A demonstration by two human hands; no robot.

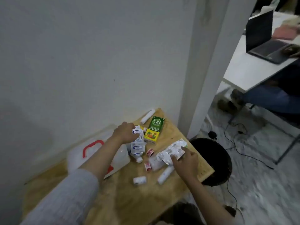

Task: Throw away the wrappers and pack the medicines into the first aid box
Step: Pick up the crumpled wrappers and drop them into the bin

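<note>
Here, at frame centre, the left hand (125, 133) closes its fingers on the top of a white sachet strip (137, 144) beside the green OB herbal box (154, 129). Lower right, the right hand (186, 161) presses spread fingers on crumpled foil blister wrappers (172, 151). The white first aid box (97, 153) with its red handle lies left of centre on the wooden table (129, 200); a black bin (212, 159) stands beside the table's right edge.
</note>
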